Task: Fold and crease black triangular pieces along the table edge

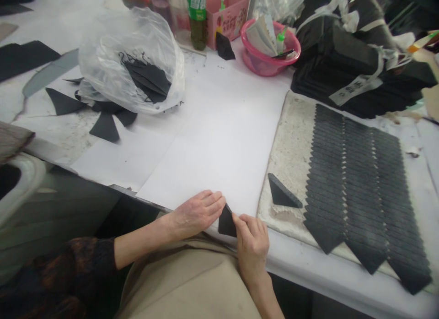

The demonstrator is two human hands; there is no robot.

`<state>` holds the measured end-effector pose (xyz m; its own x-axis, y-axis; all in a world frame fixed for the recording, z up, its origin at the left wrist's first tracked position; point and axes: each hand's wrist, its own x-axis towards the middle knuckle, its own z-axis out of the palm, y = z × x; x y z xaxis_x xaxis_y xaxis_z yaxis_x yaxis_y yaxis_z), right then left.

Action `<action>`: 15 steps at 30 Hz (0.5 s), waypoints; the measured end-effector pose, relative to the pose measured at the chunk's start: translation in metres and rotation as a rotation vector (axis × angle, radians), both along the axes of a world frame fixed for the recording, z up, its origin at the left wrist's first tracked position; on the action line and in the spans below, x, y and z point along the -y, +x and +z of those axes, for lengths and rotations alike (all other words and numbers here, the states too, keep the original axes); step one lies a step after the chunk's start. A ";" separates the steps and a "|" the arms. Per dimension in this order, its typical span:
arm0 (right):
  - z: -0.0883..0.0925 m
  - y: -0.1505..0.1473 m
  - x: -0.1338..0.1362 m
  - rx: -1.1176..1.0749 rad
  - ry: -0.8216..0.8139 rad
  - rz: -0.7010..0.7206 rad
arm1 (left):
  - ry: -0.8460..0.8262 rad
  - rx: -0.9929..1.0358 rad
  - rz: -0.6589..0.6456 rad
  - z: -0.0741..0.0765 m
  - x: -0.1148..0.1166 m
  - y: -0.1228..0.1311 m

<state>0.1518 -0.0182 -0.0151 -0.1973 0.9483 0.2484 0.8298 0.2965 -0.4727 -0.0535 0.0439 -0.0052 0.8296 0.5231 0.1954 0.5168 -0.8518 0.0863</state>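
Observation:
At the table's front edge, my left hand (200, 210) and my right hand (253, 240) are on one small black piece of sheet material (226, 223). My right thumb and index finger pinch its right edge. The left fingers, held together, press at its upper left corner; their tips partly cover it. To the right, a single folded black piece (283, 193) lies on a worn pale board (291, 136). Beside it on that board, many similar black pieces overlap in three long rows (360, 172) with pointed front ends.
A clear plastic bag (137, 49) with black pieces inside stands at the back left, loose black pieces (105, 127) by it. Behind are a bottle (198, 24), a pink box (228, 17) and a pink basin (262, 65). Tied black stacks (343, 76) sit back right.

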 end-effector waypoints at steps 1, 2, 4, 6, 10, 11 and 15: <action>0.001 0.001 0.001 -0.009 0.004 0.001 | -0.004 0.001 -0.005 -0.001 0.000 0.000; 0.001 0.002 0.002 -0.017 0.007 0.000 | -0.007 0.001 -0.008 -0.001 0.000 -0.001; 0.001 0.004 0.003 -0.028 0.007 0.001 | -0.011 0.009 -0.011 -0.001 0.000 -0.002; 0.000 0.006 0.005 -0.034 0.003 0.006 | -0.017 0.015 -0.005 0.000 0.000 -0.002; -0.003 0.010 0.010 -0.029 -0.013 0.019 | -0.030 0.004 0.017 0.002 0.003 -0.002; -0.003 0.010 0.011 -0.024 -0.015 0.018 | -0.030 -0.001 0.018 0.002 0.004 -0.002; -0.003 0.009 0.013 -0.001 -0.012 0.000 | -0.032 -0.016 0.031 0.004 0.006 -0.001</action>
